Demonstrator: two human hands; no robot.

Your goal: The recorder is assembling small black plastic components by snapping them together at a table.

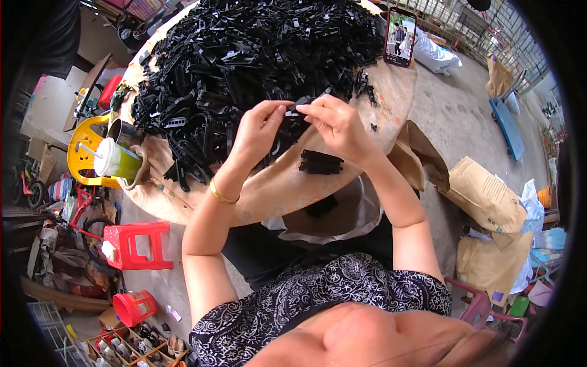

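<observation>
pinching a small dark piece, both hands meet by heaped, slender black strips.

I can't make out the exact shape of the black piece between the hands; fingertips partly cover it. The black pile hides much of the tabletop and runs off my top edge.

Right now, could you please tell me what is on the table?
A pile of black parts, a small stack and a phone; whatever lies beneath the pile is covered.
</observation>
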